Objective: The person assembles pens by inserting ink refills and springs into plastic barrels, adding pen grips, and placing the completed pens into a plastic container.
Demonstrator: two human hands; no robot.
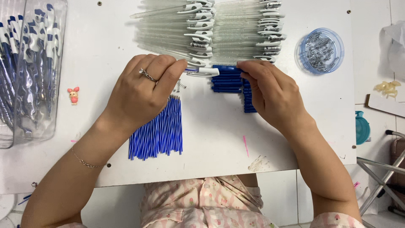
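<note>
Single head-worn camera, looking almost straight down, close above the white bench [219, 139], near edge low in frame, far edge cropped

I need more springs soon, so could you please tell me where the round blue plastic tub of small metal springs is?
In the head view, the round blue plastic tub of springs sits at the white table's far right, beside the stacked clear pen barrels.
</note>
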